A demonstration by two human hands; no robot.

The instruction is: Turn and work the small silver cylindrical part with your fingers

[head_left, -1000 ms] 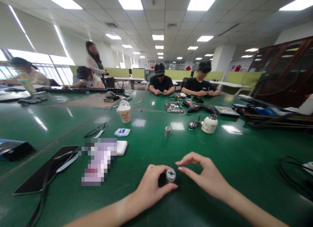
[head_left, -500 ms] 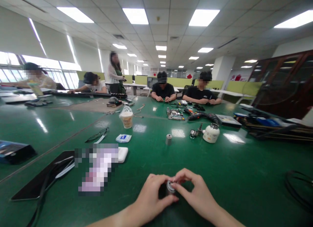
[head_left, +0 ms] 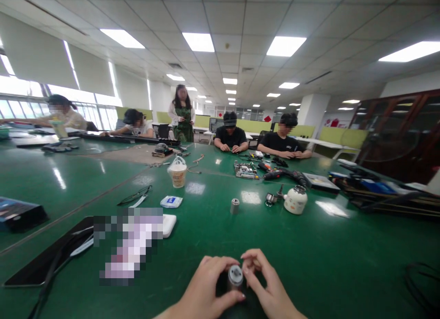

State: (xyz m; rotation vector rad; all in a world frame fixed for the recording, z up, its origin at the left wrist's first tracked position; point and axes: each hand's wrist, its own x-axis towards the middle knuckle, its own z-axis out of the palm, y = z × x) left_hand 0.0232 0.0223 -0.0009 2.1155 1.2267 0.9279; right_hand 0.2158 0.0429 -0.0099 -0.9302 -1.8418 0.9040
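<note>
In the head view, my left hand (head_left: 208, 287) curves around a small silver metal cylinder (head_left: 235, 277) near the table's front edge, thumb on the near side and fingers on the far side. The cylinder stands about upright, and its round grey top shows small dark holes. My right hand (head_left: 263, 280) is just right of the top, with thumb and fingers drawn together. Whether something small is between those fingertips is too blurred to tell. A similar metal cylinder (head_left: 234, 206) stands farther back on the green table (head_left: 302, 259).
A cream-coloured round pot (head_left: 295, 200) and metal parts (head_left: 271, 198) are at back right. Behind them lie a circuit board (head_left: 246, 170) and a power drill (head_left: 275, 174). A bagged cup (head_left: 178, 173), tissue pack (head_left: 171, 201) and black tablet (head_left: 37, 264) sit leftward. Several people are around the table.
My right hand's fingers have come off the cylinder's top to its right side, uncovering the top. My left hand stays around it. The camera view has tilted up slightly. The standing person has turned.
</note>
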